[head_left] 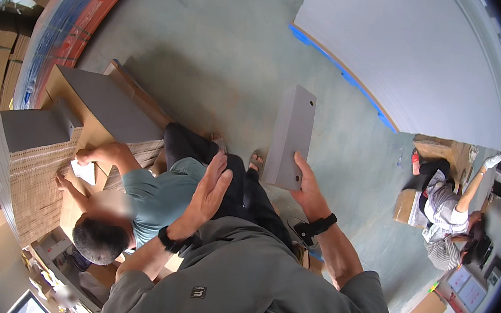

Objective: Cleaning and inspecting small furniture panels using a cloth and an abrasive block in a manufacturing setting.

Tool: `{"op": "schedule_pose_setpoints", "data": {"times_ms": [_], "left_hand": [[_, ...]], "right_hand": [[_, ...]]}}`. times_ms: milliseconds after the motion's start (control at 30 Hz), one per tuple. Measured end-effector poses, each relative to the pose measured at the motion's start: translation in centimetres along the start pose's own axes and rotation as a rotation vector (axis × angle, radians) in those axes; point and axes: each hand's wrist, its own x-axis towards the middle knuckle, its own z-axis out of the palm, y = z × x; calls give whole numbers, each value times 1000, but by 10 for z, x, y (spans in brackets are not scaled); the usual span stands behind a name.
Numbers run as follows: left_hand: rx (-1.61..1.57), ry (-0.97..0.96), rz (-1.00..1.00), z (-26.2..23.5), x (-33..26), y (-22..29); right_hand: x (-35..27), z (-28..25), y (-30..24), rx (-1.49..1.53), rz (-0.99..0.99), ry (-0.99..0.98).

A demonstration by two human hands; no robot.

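My right hand [309,194] grips the lower end of a long grey cardboard piece [293,138], its thumb on the face. This piece looks like a stack of narrow strips or a flat box; I cannot tell which. Small dark round holes show near its two ends. To the left of it, my left hand [210,192] is raised with its fingers stretched out and holds nothing. A gap separates that hand from the grey piece. Dark bands circle both my wrists.
Close on my left, a co-worker [163,190] leans over tall stacks of grey-topped cardboard [38,172]. At the right, other people [445,209] sit by cardboard boxes [408,207]. A large stack of grey sheets [408,51] with blue along its edge fills the upper right.
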Motion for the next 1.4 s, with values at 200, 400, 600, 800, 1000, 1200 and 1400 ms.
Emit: {"op": "schedule_pose_setpoints", "data": {"times_ms": [200,400,600,800,1000,1200,1400], "left_hand": [[-73,-9,-38,43,80,0],[-300,87,-70,8,134,16],[-408,320,0,-87,253,35],[-740,628,161,-243,304,99],[-648,875,118,-328,320,151],[-849,1058,245,-368,341,141],[-1000,1216,199,-379,360,133]], "right_hand": [[20,65,-12,-179,-21,-150],[75,137,-51,-509,-64,-116],[175,230,-83,-875,-24,-308],[255,357,-105,-1249,20,-611],[320,460,-114,-1394,18,-804],[375,534,-124,-1492,108,-982],[442,579,-136,-1654,297,-1159]]}}
